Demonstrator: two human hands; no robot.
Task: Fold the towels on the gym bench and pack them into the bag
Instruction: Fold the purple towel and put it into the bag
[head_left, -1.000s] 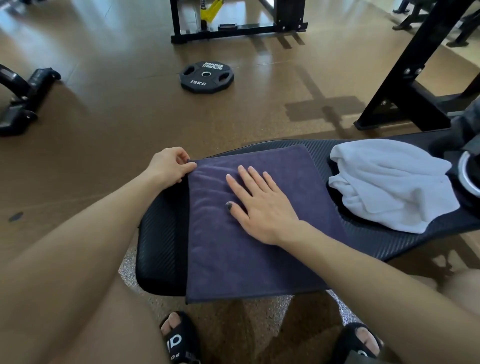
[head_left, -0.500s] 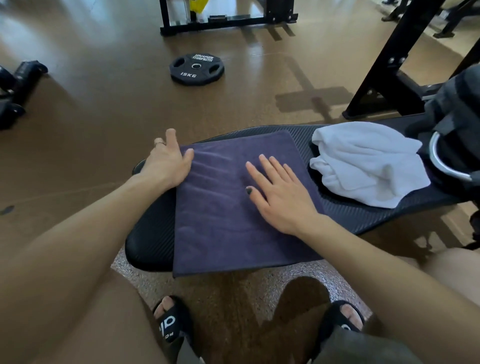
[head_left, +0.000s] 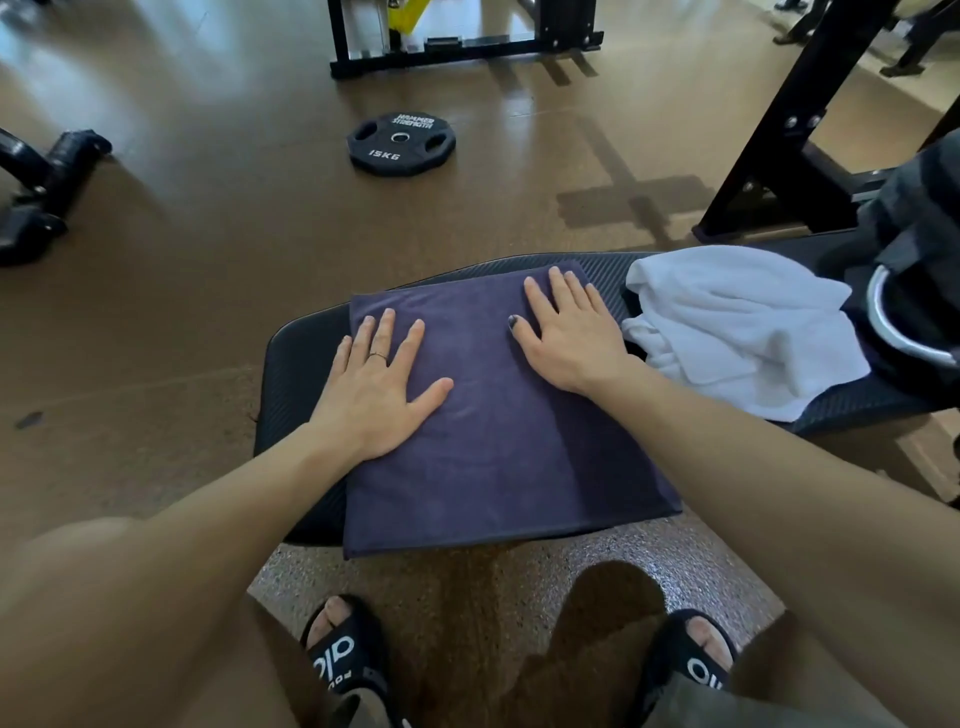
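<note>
A dark purple towel (head_left: 498, 431) lies folded flat across the black gym bench (head_left: 296, 364), its near edge hanging over the front. My left hand (head_left: 379, 389) presses flat on its left side, fingers spread. My right hand (head_left: 569, 332) presses flat on its far right part, fingers straight. A crumpled white towel (head_left: 737, 327) lies on the bench to the right. At the right edge sits the dark bag (head_left: 919, 270) with a silver ring, partly cut off by the frame.
A black 15 kg weight plate (head_left: 401, 144) lies on the brown floor beyond the bench. Black rack frames stand at the back (head_left: 462, 47) and right (head_left: 779, 156). Dark equipment (head_left: 41, 192) sits at the far left. My feet in black slides (head_left: 343, 654) are below the bench.
My left hand let go of the towel's far left corner and now lies flat on the towel. My right hand slid toward the far right corner.
</note>
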